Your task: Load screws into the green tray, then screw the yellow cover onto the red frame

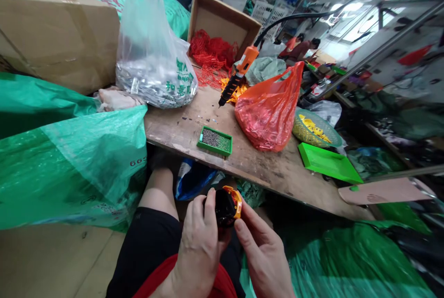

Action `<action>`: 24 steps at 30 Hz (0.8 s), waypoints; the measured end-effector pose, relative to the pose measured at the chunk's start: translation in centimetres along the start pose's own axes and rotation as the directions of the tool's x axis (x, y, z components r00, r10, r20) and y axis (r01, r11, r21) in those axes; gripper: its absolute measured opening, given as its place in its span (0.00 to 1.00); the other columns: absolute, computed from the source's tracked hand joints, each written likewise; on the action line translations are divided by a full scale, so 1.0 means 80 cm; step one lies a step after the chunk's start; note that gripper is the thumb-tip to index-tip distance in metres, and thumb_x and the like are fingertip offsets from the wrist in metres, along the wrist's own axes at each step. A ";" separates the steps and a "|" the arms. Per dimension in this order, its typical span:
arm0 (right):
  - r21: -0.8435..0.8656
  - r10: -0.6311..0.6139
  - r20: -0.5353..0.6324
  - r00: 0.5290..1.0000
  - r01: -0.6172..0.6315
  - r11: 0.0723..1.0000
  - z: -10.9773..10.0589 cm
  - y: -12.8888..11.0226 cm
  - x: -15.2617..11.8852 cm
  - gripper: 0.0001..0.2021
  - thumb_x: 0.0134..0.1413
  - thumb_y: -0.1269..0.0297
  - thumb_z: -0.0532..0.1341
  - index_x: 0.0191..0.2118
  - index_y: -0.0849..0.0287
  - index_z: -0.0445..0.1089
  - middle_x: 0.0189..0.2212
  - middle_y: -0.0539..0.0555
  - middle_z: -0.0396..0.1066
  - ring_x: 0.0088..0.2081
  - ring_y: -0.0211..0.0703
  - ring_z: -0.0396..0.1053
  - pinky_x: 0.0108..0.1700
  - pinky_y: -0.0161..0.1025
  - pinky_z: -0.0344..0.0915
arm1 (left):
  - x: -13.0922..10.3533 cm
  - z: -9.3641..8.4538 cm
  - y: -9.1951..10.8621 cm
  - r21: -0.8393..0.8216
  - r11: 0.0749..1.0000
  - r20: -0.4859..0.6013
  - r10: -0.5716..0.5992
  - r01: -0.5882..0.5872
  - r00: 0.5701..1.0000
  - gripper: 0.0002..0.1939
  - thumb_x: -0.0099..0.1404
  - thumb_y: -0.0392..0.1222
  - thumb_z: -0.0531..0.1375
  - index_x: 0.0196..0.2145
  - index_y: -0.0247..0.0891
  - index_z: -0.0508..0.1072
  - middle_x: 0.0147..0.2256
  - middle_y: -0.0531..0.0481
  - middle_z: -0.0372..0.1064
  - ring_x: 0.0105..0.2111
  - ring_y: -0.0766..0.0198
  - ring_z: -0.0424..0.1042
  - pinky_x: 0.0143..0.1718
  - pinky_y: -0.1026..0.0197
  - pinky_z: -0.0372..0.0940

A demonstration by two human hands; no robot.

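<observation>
Above my lap, my left hand [201, 238] is closed around a glossy black part [225, 206]. An orange piece [237, 201] lies against the right side of the black part, and the thumb and fingers of my right hand [263, 247] pinch it. Beyond the hands, near the table's front edge, sits a green tray [215, 140] of small metal screws. An orange and black electric screwdriver [239, 73] hangs over the table from a black cable, tip down.
On the wooden table [194, 124] stand a clear bag of silvery parts [156, 76], a red bag [268, 108], a basket of yellow pieces [314, 129] and a bright green tray [329, 163]. Green sacks [76, 164] flank my legs. People [301, 50] sit far back.
</observation>
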State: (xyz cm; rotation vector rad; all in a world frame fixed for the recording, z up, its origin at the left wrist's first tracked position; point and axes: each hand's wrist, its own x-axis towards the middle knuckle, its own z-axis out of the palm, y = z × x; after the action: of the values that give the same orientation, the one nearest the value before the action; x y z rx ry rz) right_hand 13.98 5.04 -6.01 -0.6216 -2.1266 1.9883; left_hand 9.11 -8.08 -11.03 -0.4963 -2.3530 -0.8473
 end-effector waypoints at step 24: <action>-0.055 0.479 0.242 0.844 -0.481 0.875 -0.006 -0.047 0.092 0.15 0.49 0.60 0.79 0.35 0.66 0.81 0.31 0.57 0.80 0.29 0.36 0.75 0.35 0.30 0.75 | 0.022 0.019 0.008 0.344 0.931 0.264 0.027 -0.121 0.964 0.26 0.62 0.33 0.70 0.57 0.24 0.79 0.37 0.36 0.75 0.33 0.48 0.78 0.31 0.52 0.76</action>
State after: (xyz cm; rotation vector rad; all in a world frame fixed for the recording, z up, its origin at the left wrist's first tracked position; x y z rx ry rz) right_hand 6.85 8.35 -3.41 -1.0442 -2.2694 2.4441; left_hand 7.49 -6.39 -10.57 -0.5616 -2.6268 -0.3169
